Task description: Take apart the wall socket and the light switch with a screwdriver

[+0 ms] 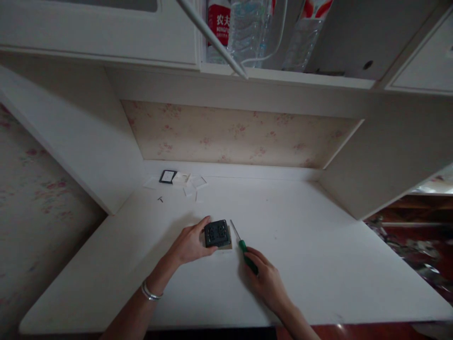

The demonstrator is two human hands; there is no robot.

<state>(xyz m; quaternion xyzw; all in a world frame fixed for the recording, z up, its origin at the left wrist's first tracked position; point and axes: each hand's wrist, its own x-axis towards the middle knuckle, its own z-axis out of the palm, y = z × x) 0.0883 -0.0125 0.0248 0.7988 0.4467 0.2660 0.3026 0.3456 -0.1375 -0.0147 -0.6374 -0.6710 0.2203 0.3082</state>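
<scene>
My left hand (193, 243) grips a black square wall socket (217, 233) by its left side, thumb on the near edge and fingers at the far edge. A pale piece (227, 245) shows beneath the socket, at its right and near sides. In my right hand (265, 276) is a screwdriver (247, 255) with a green handle and a thin metal shaft. Its tip points away from me, just right of the socket and apart from it.
At the back left of the white desk (304, 264) lie a dark-framed square plate (167, 176), several clear and white plastic pieces (198, 182) and small screws (160, 199). Side panels and an overhead shelf with plastic bottles (247, 33) enclose the desk. A white cable (215, 40) hangs in front.
</scene>
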